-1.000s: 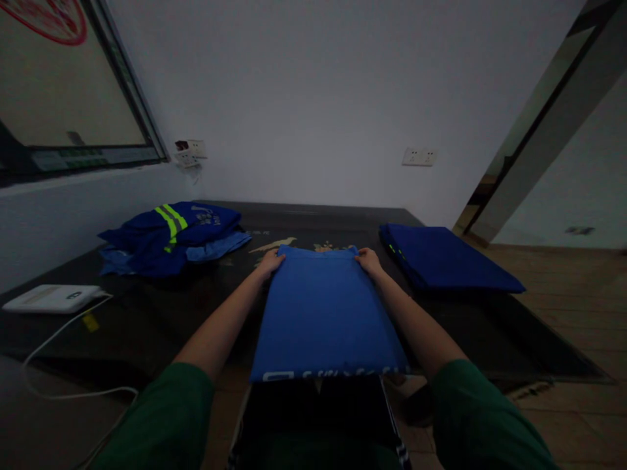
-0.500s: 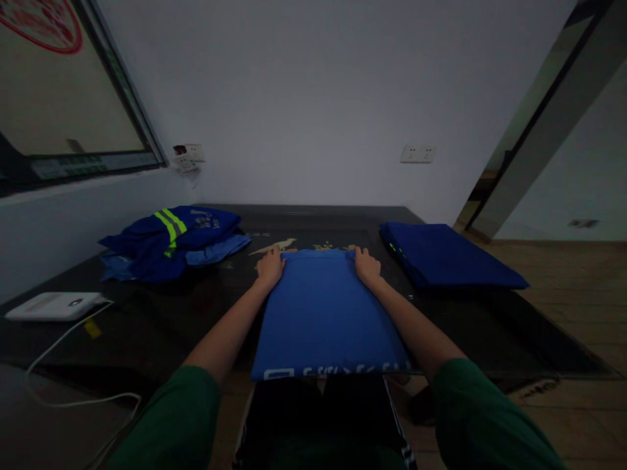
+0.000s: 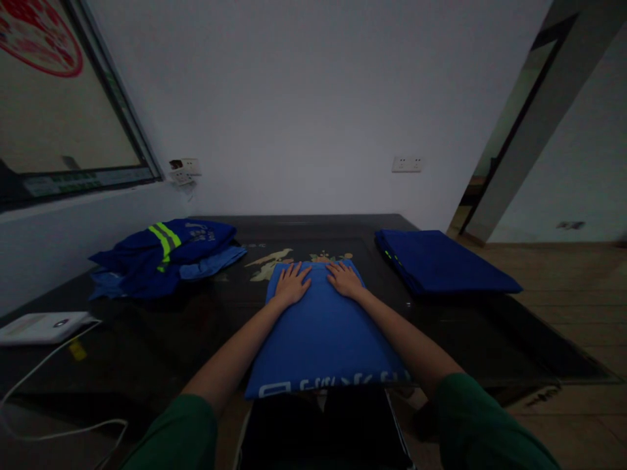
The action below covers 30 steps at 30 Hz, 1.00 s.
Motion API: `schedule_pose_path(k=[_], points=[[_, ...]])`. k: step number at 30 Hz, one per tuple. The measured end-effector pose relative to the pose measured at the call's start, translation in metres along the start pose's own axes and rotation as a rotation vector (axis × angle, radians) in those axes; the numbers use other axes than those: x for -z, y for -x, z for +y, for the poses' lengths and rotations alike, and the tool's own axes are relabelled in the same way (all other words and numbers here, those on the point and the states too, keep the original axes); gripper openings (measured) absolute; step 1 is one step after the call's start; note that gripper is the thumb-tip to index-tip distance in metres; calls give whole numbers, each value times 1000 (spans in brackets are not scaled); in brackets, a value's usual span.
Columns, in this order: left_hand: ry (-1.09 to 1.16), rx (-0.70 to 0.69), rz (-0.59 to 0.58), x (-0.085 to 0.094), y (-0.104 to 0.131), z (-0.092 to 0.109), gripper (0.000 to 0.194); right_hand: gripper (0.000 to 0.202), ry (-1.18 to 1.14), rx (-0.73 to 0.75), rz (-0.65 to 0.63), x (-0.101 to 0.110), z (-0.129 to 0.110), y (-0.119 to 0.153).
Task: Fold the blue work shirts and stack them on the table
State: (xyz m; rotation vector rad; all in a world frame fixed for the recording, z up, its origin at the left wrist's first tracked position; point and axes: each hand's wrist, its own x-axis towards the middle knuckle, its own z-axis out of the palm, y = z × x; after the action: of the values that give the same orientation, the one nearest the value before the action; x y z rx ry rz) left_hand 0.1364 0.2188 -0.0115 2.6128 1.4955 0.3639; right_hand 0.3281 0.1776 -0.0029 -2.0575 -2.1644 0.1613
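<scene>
A folded light-blue garment lies in front of me, with white printing along its near edge, which reaches the table's front edge. My left hand rests flat on its far left part, fingers spread. Across from it, my right hand lies flat on the far right part, fingers also apart. Both palms press on the cloth without gripping it. What is under the top layer cannot be seen.
On the dark table, a crumpled blue garment pile with a yellow-green stripe lies left, a folded dark-blue garment right. A white device with a cable is at the left edge. A wall stands behind.
Both hands have let go of the garment's far corners and moved inward onto its top, fingers now spread flat. The view has shifted slightly.
</scene>
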Motion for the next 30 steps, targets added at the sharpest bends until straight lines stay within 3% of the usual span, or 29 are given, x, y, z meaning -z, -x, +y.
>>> schedule_pose_path(k=[9,15,19,22,24,27,30], points=[[27,108,-5,-1,-4,-12,57,55,-58,-200,-7,1,31,0],[-12,165,52,13,1,-23,57,51,73,-137,210,10,32,11],[-68,26,119,29,31,-1,54,50,67,25,262,33,12,44],[29,-187,-43,31,67,25,50,51,-7,186,171,37,-6,80],[77,-249,-151,28,88,36,51,51,-5,219,77,32,-12,102],[67,-223,-182,23,107,30,52,50,44,172,11,17,-8,121],[43,-179,-152,24,112,5,54,50,61,133,31,11,4,125]])
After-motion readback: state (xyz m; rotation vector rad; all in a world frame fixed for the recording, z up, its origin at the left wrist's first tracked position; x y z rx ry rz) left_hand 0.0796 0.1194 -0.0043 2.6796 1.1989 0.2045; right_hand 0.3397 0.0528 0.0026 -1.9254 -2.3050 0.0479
